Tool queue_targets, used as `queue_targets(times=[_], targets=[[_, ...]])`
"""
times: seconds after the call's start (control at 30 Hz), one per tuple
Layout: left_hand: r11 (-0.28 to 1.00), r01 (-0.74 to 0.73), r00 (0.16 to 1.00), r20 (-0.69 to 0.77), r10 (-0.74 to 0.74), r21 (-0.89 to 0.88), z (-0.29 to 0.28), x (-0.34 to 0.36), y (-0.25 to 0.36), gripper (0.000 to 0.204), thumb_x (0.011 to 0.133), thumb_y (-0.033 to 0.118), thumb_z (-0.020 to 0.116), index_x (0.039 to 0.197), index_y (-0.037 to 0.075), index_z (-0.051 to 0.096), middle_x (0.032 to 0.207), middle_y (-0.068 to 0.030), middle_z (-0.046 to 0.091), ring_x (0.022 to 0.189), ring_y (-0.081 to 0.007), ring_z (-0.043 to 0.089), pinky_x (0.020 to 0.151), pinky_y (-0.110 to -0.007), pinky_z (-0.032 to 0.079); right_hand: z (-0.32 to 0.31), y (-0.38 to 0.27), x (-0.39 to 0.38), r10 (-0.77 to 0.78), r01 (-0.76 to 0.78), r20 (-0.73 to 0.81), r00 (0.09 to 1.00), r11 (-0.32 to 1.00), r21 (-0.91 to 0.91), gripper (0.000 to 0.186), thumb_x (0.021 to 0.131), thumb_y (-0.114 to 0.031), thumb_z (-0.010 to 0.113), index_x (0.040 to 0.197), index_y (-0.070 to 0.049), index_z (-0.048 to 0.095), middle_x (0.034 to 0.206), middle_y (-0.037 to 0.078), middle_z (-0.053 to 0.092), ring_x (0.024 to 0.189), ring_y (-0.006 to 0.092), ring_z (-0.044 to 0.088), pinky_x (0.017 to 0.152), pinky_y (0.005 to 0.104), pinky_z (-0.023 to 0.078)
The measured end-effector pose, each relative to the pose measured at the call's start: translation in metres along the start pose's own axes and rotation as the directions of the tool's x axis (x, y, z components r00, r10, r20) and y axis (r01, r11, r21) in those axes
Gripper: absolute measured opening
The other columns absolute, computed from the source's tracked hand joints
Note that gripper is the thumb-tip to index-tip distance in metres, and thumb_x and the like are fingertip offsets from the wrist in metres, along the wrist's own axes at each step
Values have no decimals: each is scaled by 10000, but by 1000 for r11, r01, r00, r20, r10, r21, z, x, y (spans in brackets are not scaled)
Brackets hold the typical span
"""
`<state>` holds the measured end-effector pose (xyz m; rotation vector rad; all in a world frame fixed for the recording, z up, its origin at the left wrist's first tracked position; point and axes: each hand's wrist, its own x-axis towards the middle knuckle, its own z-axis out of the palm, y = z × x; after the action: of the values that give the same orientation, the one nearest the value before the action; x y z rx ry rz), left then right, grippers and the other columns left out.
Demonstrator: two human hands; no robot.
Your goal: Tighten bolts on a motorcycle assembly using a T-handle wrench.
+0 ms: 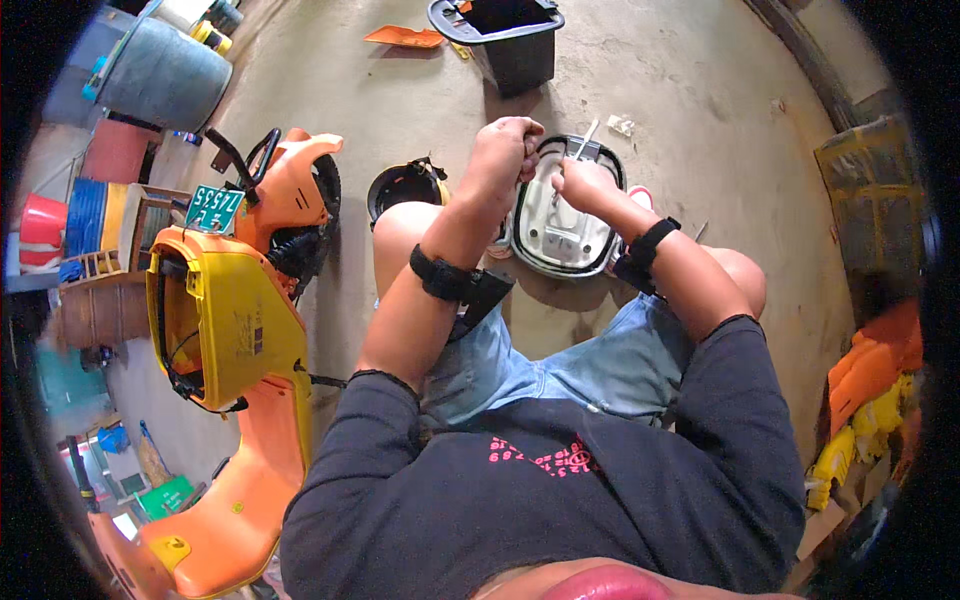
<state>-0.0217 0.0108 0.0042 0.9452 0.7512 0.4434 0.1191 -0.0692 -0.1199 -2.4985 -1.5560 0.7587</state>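
A grey oval lid or shell (563,230) with a dark rim lies between my legs. My right hand (585,185) is over it, closed on a thin pale rod-like tool (589,134) that angles up past the lid's far edge. My left hand (508,155) is raised at the lid's upper left, fingers curled together; what they hold, if anything, is hidden. A small whitish item (620,125) lies on the floor just beyond the lid, to the right.
An orange-yellow scooter (230,320) stands at my left, a black helmet-like item (395,190) beside my left knee. Ahead are a black bin (515,65) and an orange panel (405,37). Stacked containers (160,80) line the left; orange and yellow panels (870,360) lean at the right.
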Motion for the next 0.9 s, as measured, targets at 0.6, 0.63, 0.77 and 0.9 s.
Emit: queue_targets(times=[0.6, 0.63, 0.77, 0.9], targets=[[244, -164, 978, 125, 170, 956, -15, 32, -66, 274, 858, 119, 404, 967, -35, 602, 979, -242, 621, 973, -357, 581, 854, -405, 447, -24, 26, -13, -26, -43, -209, 978, 946, -320, 242, 791, -136, 536, 987, -128, 678, 1300, 94, 463, 1244, 377, 362, 992, 590, 284], [170, -220, 970, 196, 145, 961, -20, 31, -77, 294, 854, 132, 386, 961, -30, 606, 967, -269, 607, 961, -398, 570, 837, -445, 450, -25, 29, -15, -31, -33, -217, 976, 959, -283, 235, 793, -133, 558, 996, -91, 669, 1266, 128, 489, 1180, 396, 436, 933, 555, 392], [-26, -70, 985, 73, 158, 997, -36, 43, -105, 386, 894, 272, 387, 887, -47, 604, 873, -275, 618, 876, -412, 599, 771, -476, 472, -18, 32, -15, 98, -135, -139, 985, 947, -291, 215, 787, -122, 591, 974, -47, 666, 1150, 167, 556, 1019, 347, 577, 796, 422, 518], [-170, -201, 978, 208, 20, 965, -49, 42, -122, 564, 920, 448, 342, 800, -25, 626, 810, -256, 625, 826, -395, 613, 730, -477, 480, 3, 34, -12, 111, -211, -379, 919, 949, -233, 418, 807, -129, 551, 1196, 21, 523, 920, 175, 652, 828, 272, 657, 616, 393, 539]])
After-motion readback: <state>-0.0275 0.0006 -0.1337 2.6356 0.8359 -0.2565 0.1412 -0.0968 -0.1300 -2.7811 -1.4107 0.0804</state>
